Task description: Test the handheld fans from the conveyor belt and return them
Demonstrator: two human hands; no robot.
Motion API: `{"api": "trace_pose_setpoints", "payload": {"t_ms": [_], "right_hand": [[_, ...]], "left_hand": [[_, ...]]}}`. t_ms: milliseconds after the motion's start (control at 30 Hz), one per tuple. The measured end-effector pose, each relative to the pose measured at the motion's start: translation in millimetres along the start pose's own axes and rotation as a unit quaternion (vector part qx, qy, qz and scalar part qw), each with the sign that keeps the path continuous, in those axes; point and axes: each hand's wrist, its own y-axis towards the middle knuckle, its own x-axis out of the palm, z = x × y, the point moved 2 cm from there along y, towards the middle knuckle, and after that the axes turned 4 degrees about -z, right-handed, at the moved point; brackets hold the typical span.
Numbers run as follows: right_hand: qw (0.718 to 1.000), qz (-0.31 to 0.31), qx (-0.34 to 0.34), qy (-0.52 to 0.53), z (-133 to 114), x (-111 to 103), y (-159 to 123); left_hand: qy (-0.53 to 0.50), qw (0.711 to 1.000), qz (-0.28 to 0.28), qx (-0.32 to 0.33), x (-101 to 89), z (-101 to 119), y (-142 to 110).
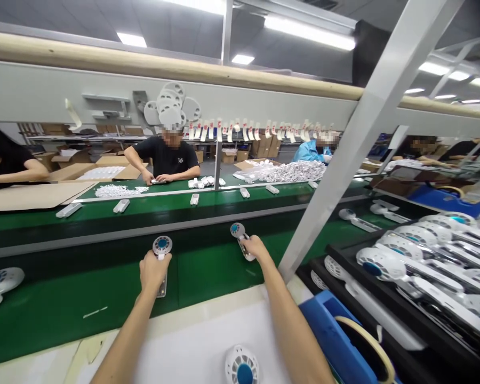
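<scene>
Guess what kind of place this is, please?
It looks like a factory. There's a long green conveyor belt, a black tray stacked with matching white fans, and a heap of small white parts across from it.

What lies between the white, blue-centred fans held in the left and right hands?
Only bare, flat green belt lies between the left fan and right fan, in the head view.

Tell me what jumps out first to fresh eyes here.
Both bare hands, left and right, each grip a small white fan-like device over the green belt. At right, similar white devices crowd a black tray; beyond the belt, a person in black works with small white parts.
</scene>
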Motion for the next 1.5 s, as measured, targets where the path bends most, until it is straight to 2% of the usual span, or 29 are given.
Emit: {"api": "trace_pose_setpoints", "payload": {"t_ms": [100,200,300,367,433,500,633,700,800,1067,1500], "right_hand": [[0.981,-0.064,-0.052,0.174,-21.8,0.8,-11.7],[0.937,-0.099,-0.107,0.319,-46.7,-5.2,-31.6],[0.889,-0.11,-0.158,0.415,-68.5,-18.6,-61.6],[0.862,-0.118,-0.196,0.451,-80.1,-29.3,-86.8],[0.84,-0.135,-0.237,0.47,-89.0,-38.9,-113.8],[0.814,-0.161,-0.282,0.482,-95.4,-45.5,-139.8],[0.77,-0.22,-0.348,0.488,-101.1,-47.7,-178.4],[0.766,-0.241,-0.354,0.479,-102.0,-44.5,-189.5],[0.761,-0.28,-0.353,0.467,-103.5,-36.5,-199.6],[0.744,-0.346,-0.338,0.462,-108.4,-15.7,-210.5],[0.741,-0.353,-0.329,0.466,-112.1,-15.8,-213.7]], "left_hand": [[0.04,0.998,0.049,0.031,-9.1,-3.5,-0.6],[0.049,0.991,0.1,0.078,-19.4,0.4,-9.1],[0.028,0.984,0.128,0.121,-29.4,15.3,-20.1],[0.001,0.98,0.126,0.154,-37.1,32.5,-30.0],[-0.029,0.974,0.101,0.201,-46.6,53.8,-45.4],[-0.062,0.961,0.047,0.264,-57.5,75.4,-68.2],[-0.123,0.899,-0.099,0.409,-77.8,104.7,-123.1],[-0.131,0.874,-0.136,0.447,-84.0,109.6,-142.6],[-0.123,0.864,-0.158,0.461,-88.0,110.4,-154.4],[-0.085,0.856,-0.148,0.487,-97.0,108.0,-151.0],[-0.096,0.843,-0.134,0.512,-99.8,107.5,-148.1]]}}
